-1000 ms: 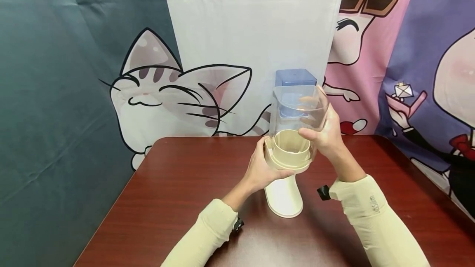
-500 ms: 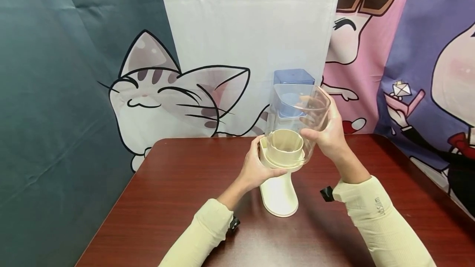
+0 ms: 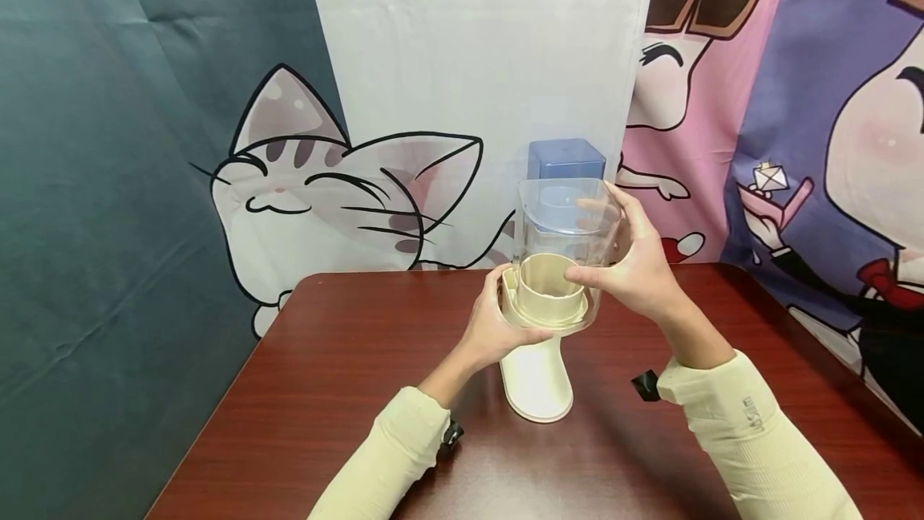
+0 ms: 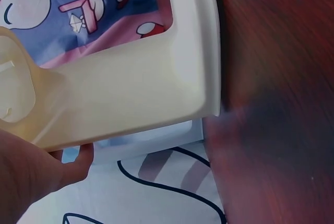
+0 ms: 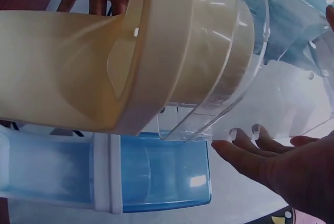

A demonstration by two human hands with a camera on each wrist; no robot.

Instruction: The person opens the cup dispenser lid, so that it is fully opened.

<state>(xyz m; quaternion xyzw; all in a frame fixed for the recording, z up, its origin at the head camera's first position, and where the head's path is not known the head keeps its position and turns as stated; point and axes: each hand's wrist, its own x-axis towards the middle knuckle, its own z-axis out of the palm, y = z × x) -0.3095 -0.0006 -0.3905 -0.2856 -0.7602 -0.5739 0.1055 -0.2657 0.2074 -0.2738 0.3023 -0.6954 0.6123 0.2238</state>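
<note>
A cream plastic stand with a rounded foot and a raised ring on top stands on the table. My left hand grips the stand's upper platform, thumb along its near edge and fingers on the left side. Around the ring sits the lower end of a clear plastic canister, its wide mouth upward. My right hand holds the canister from the right, thumb in front and fingers behind. In the right wrist view, the canister surrounds part of the ring; whether it is fully seated I cannot tell.
Behind the canister stands a blue translucent container, with a white band seen in the right wrist view. The reddish-brown table has its back edge near printed cloth hangings.
The clear canister has moved left and slightly down onto the ring, and its rightward lean has lessened. My right hand has moved with it. The left hand keeps its grip on the stand.
</note>
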